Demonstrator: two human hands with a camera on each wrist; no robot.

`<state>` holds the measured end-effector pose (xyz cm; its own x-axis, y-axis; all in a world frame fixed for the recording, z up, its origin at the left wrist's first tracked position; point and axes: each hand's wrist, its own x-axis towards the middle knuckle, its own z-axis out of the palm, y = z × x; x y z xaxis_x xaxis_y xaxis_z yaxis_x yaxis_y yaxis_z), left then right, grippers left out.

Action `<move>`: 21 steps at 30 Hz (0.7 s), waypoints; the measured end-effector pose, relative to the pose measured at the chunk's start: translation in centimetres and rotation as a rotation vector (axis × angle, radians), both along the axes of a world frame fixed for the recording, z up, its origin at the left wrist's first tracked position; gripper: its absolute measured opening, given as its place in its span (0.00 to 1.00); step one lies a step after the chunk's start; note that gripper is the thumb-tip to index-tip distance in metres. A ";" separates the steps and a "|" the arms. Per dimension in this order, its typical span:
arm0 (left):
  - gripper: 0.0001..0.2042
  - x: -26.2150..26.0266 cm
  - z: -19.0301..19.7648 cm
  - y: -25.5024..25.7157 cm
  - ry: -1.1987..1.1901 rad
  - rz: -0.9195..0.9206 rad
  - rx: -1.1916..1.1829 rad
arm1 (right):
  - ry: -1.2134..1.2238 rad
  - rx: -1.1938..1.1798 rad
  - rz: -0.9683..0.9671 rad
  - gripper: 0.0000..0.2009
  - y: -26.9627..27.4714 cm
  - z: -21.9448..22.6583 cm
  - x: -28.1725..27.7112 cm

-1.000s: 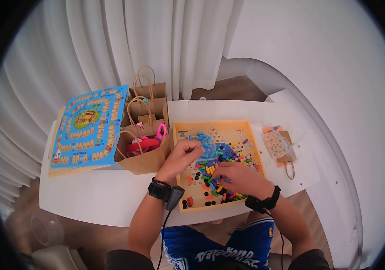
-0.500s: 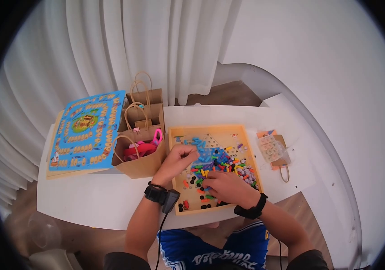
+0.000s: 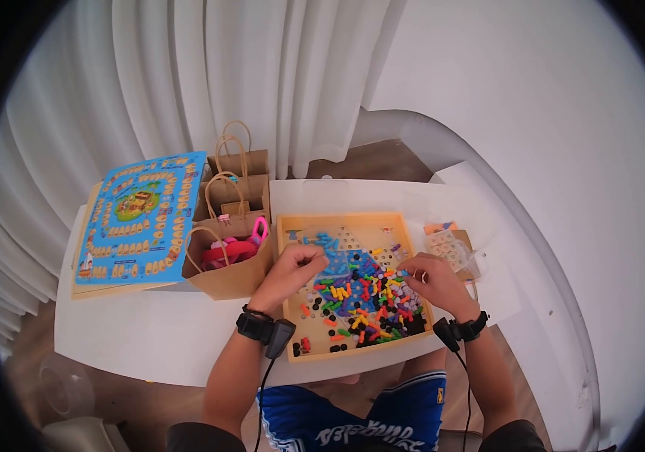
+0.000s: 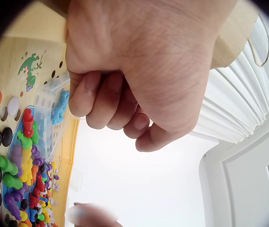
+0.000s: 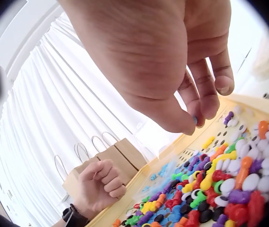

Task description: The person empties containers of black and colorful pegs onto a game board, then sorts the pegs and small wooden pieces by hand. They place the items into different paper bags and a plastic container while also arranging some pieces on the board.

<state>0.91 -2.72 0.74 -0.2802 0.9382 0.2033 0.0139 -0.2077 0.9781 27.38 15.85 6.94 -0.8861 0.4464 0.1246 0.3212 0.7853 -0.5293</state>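
A shallow wooden tray (image 3: 345, 218) holds a heap of small colourful game pieces (image 3: 368, 301) and black and white round ones. Over its left part, my left hand (image 3: 296, 271) is curled into a loose fist beside a clear plastic box (image 4: 43, 111); nothing shows between its fingers. Light-blue pieces (image 3: 325, 240) lie in and around that box. My right hand (image 3: 439, 282) is raised above the tray's right side. Between its thumb and fingertip it pinches a small light-blue game piece (image 5: 195, 120), mostly hidden by the fingers.
Brown paper bags (image 3: 232, 277) stand left of the tray, the front one with pink and red things inside. A blue board (image 3: 138, 218) leans behind them at the far left. On the right, a clear case (image 3: 449, 248) lies on the white table (image 3: 142, 339).
My right hand has risen from the heap and moved right and away from me, now with a light-blue piece pinched. The left hand keeps its pose by the box. The view has shifted slightly.
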 end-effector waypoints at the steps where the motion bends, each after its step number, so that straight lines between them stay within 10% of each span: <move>1: 0.19 -0.2 -0.3 0.0 0.005 -0.014 0.004 | -0.002 0.001 -0.001 0.10 0.0 0.0 0.3; 21: 0.19 -0.6 -1.2 0.2 -0.015 -0.036 -0.004 | -0.177 0.064 0.245 0.10 -3.6 -2.1 -1.6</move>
